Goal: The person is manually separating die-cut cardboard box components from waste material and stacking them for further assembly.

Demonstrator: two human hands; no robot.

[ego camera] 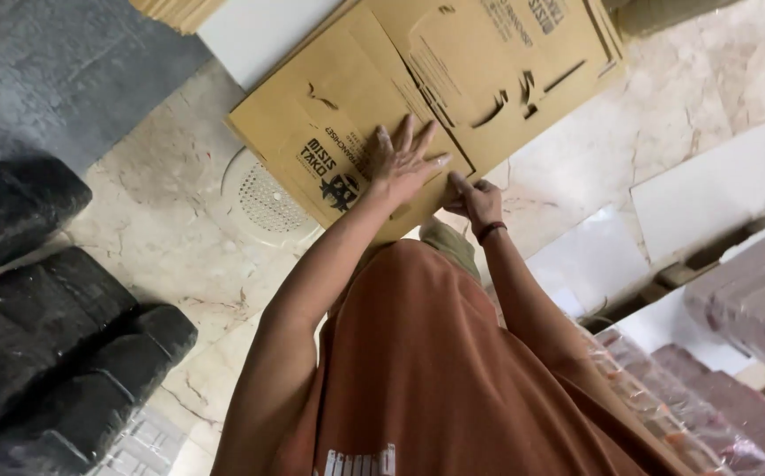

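My left hand (404, 159) lies flat on the flattened cardboard box (417, 84), palm down, fingers (409, 132) spread wide and pressing on the brown panel just beside the black printed mark. The box stretches away from my fingertips and off to both sides of them, a die-cut sheet with slots and curved cuts showing beyond my knuckles; it rests on the pale marble floor (664, 106). My right hand (477, 201) sits close beside the left, at the near edge of the cardboard, with the forefinger stretched out onto the sheet and the other fingers curled under; I cannot tell whether they grip the edge or only rest against it. A dark band (491, 232) circles that wrist. Just outside my left fingers, partly under the box's corner, is a round perforated floor drain (263, 203). Farther out on that side lie black bundles (38, 308). Well off beyond my right hand are white sheets (704, 189) on the floor and a row of reddish wrapped packs (735, 353). My rust-coloured shirt (426, 370) fills the space below both wrists.
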